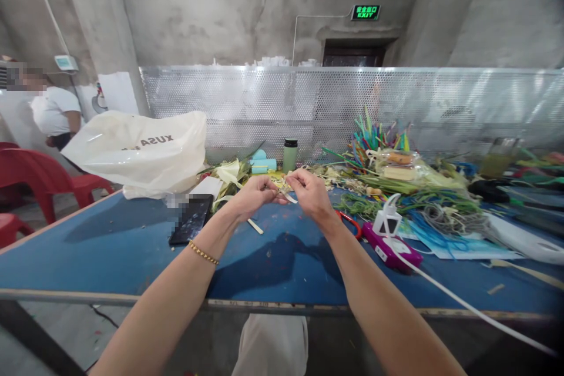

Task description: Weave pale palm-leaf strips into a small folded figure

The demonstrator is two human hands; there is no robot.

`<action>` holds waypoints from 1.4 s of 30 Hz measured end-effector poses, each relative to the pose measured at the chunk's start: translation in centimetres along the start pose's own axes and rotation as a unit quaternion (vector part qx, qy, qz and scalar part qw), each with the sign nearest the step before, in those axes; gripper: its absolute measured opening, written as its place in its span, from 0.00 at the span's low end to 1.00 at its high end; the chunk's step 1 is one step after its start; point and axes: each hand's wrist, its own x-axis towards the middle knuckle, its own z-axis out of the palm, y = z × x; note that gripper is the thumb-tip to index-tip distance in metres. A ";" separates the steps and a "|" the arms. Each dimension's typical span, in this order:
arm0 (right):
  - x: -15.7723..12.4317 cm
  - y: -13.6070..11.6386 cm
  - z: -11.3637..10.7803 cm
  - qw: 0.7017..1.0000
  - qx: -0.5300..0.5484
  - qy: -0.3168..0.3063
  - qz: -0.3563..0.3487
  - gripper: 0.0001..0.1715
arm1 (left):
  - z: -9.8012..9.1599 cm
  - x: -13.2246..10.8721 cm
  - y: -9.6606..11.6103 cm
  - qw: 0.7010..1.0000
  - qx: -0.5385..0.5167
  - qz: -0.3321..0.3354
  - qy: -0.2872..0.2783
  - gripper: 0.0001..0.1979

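My left hand [255, 195] and my right hand [310, 192] are close together above the middle of the blue table [145, 247]. Between their fingertips is a small pale strip [289, 197], thin and flat. Both hands are closed in a pinch on it, and the fingers partly hide it. Another narrow pale strip [255, 226] shows just below my left hand. Pale husk-like leaves [229, 173] lie in a heap behind my left hand. The red handle of a tool [351, 222] is beside my right wrist.
At left are a dark tablet [191, 220] and a big white plastic bag [145, 150]. A green bottle [289, 155] stands behind the hands. Rightward are a purple power strip [392, 247] with a white cable, cords [453, 217] and colourful stems [379, 135]. A person [55, 108] stands far left.
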 end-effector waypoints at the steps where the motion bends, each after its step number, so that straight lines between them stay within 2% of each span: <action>1: 0.0 0.1 0.0 1.000 0.010 0.001 0.001 0.13 | 0.0 0.0 0.0 1.000 -0.007 -0.002 -0.001 0.08; 15: 0.1 -0.4 -0.1 0.998 0.063 -0.003 0.002 0.13 | -0.1 0.1 0.1 0.999 -0.045 0.013 -0.002 0.10; 20: 0.1 -0.4 -0.1 0.997 0.082 -0.009 0.008 0.13 | -0.1 0.1 0.0 1.000 0.001 0.003 -0.001 0.08; 23: 0.1 -0.1 -0.1 0.997 0.077 -0.007 0.002 0.14 | 0.0 0.2 -0.4 0.996 0.072 0.022 0.044 0.07; 26: 0.1 0.2 0.1 0.998 0.064 0.001 -0.003 0.14 | 0.1 0.3 -0.7 0.984 0.145 0.074 0.072 0.18; 28: 0.1 0.2 0.1 0.998 0.057 0.005 -0.008 0.14 | 0.3 0.3 -0.6 0.979 0.172 0.091 0.054 0.27; 30: 0.0 0.0 0.1 0.998 0.056 0.003 -0.013 0.14 | 0.5 0.3 -0.5 0.980 0.175 0.095 0.019 0.29; 34: -0.1 -0.4 -0.1 0.998 0.067 0.006 -0.008 0.12 | 0.6 0.4 -0.6 0.966 0.217 0.135 -0.028 0.20; 39: -0.1 -0.6 0.3 0.997 0.072 0.026 0.005 0.13 | 0.7 0.7 -1.4 0.969 0.209 0.131 -0.012 0.12; 42: 0.0 -0.4 0.3 0.997 0.076 0.008 0.018 0.14 | 0.6 0.7 -1.5 0.979 0.172 0.109 -0.002 0.09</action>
